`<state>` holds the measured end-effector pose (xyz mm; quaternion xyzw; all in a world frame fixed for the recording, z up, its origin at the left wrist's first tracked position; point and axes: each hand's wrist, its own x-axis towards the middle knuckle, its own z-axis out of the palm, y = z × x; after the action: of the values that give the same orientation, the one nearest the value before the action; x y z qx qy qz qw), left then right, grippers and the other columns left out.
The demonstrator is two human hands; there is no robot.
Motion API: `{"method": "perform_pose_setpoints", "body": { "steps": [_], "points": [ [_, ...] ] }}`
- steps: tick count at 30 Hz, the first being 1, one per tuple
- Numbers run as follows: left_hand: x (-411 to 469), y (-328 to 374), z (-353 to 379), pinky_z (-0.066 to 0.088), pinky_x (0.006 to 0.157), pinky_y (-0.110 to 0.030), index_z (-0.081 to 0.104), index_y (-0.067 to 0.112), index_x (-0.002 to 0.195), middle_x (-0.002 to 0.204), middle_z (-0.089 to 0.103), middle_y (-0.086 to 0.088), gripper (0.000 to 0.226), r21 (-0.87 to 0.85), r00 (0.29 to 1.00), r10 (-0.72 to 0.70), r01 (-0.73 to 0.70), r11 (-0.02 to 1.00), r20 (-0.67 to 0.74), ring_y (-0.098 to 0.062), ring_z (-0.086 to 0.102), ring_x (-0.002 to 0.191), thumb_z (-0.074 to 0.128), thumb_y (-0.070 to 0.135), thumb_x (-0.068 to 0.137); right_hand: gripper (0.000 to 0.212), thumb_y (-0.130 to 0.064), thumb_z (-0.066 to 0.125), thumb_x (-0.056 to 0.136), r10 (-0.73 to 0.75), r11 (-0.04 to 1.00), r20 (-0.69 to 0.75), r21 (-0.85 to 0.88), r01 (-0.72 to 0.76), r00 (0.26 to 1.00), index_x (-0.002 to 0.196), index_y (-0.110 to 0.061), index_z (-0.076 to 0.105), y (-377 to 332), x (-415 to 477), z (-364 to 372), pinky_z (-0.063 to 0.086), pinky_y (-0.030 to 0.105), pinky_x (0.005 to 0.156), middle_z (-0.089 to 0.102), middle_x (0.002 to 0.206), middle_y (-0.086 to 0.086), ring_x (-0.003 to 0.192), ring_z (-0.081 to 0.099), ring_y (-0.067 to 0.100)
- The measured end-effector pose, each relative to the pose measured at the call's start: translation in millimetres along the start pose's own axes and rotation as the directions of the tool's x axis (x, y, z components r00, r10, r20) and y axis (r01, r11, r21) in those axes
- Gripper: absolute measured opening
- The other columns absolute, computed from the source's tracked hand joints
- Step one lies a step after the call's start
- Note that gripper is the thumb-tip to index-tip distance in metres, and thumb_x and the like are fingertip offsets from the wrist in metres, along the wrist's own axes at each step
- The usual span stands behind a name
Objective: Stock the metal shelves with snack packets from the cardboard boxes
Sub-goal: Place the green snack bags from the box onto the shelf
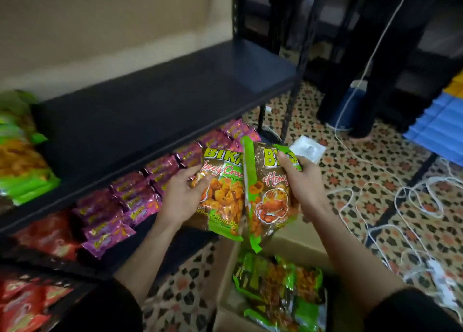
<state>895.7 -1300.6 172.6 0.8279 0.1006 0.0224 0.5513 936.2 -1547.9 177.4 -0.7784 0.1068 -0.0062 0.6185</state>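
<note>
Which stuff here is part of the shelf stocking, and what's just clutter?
Job:
- left hand gripping left Bika packet
- right hand gripping right Bika packet
- cardboard box holding green packets
- metal shelf
- purple packets, shelved

Lying about:
- white cables
- power strip
- blue ridged sheet

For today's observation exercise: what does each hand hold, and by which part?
The left hand grips one Bika packet by its left edge; the right hand grips a second packet near its top.

Patterned floor tiles [375,176], star motif in orange and black. White cords [423,183], loosely tangled, near white power strip [442,285]. Blue ribbed panel [436,123], right edge.
</note>
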Motion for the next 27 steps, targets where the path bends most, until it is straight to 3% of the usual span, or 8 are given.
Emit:
{"method": "perform_pose_setpoints", "body": {
  "steps": [2, 4, 7, 9, 14, 18, 23, 27],
  "points": [
    [12.6, 18.5, -38.9, 0.051, 0.097, -0.029, 0.063, 0.024, 0.131, 0.124, 0.063, 0.007, 0.046, -0.005, 0.995, 0.052, -0.053, 0.999, -0.089, -0.008, 0.064, 0.106, 0.069, 0.041, 0.089, 0.044, -0.058, 0.068, 0.085, -0.039, 0.999, 0.007, 0.025, 0.039, 0.999, 0.101, -0.017, 0.074, -40.1, 10.1, 28.6, 0.055, 0.027, 0.07, 0.077, 0.081, -0.007, 0.075, 0.073, 0.006],
    [23.3, 34.6, -72.2, 0.053, 0.095, -0.042, 0.066, 0.023, 0.126, 0.116, 0.064, 0.004, 0.038, -0.008, 0.978, 0.096, -0.1, 0.995, -0.185, -0.013, 0.067, 0.102, 0.069, 0.035, 0.09, 0.043, -0.054, 0.07, 0.085, -0.056, 0.994, 0.037, 0.101, 0.052, 0.998, 0.097, -0.014, 0.074, -72.5, 18.1, 52.3, 0.057, 0.027, 0.071, 0.077, 0.08, -0.004, 0.077, 0.074, 0.009],
    [40.8, 49.5, -123.3, 0.054, 0.093, -0.045, 0.069, 0.035, 0.114, 0.11, 0.067, 0.002, 0.022, -0.003, 0.918, 0.177, -0.19, 0.982, -0.356, -0.015, 0.068, 0.099, 0.066, 0.035, 0.092, 0.042, -0.047, 0.074, 0.084, -0.084, 0.978, 0.098, 0.201, 0.063, 0.992, 0.095, -0.007, 0.073, -121.6, 29.3, 94.1, 0.057, 0.023, 0.062, 0.077, 0.076, 0.0, 0.071, 0.074, 0.011],
    [53.1, 51.1, -145.5, 0.055, 0.09, -0.047, 0.071, 0.032, 0.113, 0.107, 0.07, 0.0, 0.027, 0.014, 0.879, 0.181, -0.195, 0.981, -0.44, -0.018, 0.069, 0.097, 0.063, 0.043, 0.089, 0.045, -0.047, 0.076, 0.083, -0.063, 0.966, 0.126, 0.258, 0.028, 0.99, 0.095, -0.004, 0.072, -144.0, 35.1, 115.6, 0.058, 0.025, 0.061, 0.076, 0.076, 0.004, 0.068, 0.074, 0.013],
    [85.1, 41.3, -185.4, 0.053, 0.087, -0.041, 0.07, 0.013, 0.117, 0.101, 0.071, -0.014, 0.031, 0.004, 0.777, 0.044, -0.053, 0.999, -0.628, -0.032, 0.067, 0.094, 0.061, 0.032, 0.094, 0.052, -0.049, 0.08, 0.077, 0.085, 0.924, 0.227, 0.346, -0.162, 0.97, 0.095, -0.003, 0.067, -175.1, 51.6, 175.3, 0.061, 0.046, 0.078, 0.076, 0.088, 0.013, 0.08, 0.075, 0.029],
    [109.3, 25.7, -206.6, 0.048, 0.078, -0.038, 0.068, 0.001, 0.106, 0.094, 0.069, -0.022, 0.032, 0.008, 0.694, -0.059, 0.093, 0.996, -0.718, -0.038, 0.065, 0.092, 0.055, 0.029, 0.099, 0.053, -0.049, 0.08, 0.078, 0.127, 0.927, 0.252, 0.314, -0.206, 0.959, 0.101, -0.003, 0.065, -190.5, 70.0, 213.7, 0.061, 0.048, 0.08, 0.076, 0.09, 0.013, 0.079, 0.075, 0.028],
    [124.2, 23.3, -227.7, 0.035, 0.106, -0.043, 0.043, -0.005, 0.137, 0.138, 0.042, -0.028, 0.054, -0.005, 0.648, -0.17, 0.248, 0.969, -0.742, -0.043, 0.042, 0.129, 0.05, 0.035, 0.1, 0.056, -0.051, 0.076, 0.081, 0.144, 0.946, 0.219, 0.255, -0.199, 0.965, 0.109, -0.006, 0.058, -206.1, 101.2, 250.1, 0.057, 0.051, 0.088, 0.071, 0.098, 0.013, 0.087, 0.07, 0.03],
    [127.4, 29.4, -235.1, 0.009, 0.122, -0.041, 0.018, 0.004, 0.154, 0.162, 0.004, -0.019, 0.075, 0.325, 0.695, 0.029, 0.298, 0.898, -0.718, -0.034, 0.005, 0.149, 0.048, 0.045, 0.099, 0.061, -0.065, 0.068, 0.082, 0.118, 0.981, 0.203, 0.126, -0.145, 0.972, 0.101, -0.007, 0.062, -202.2, 113.0, 266.7, 0.057, 0.05, 0.086, 0.071, 0.091, 0.012, 0.083, 0.071, 0.03]
  ]
}}
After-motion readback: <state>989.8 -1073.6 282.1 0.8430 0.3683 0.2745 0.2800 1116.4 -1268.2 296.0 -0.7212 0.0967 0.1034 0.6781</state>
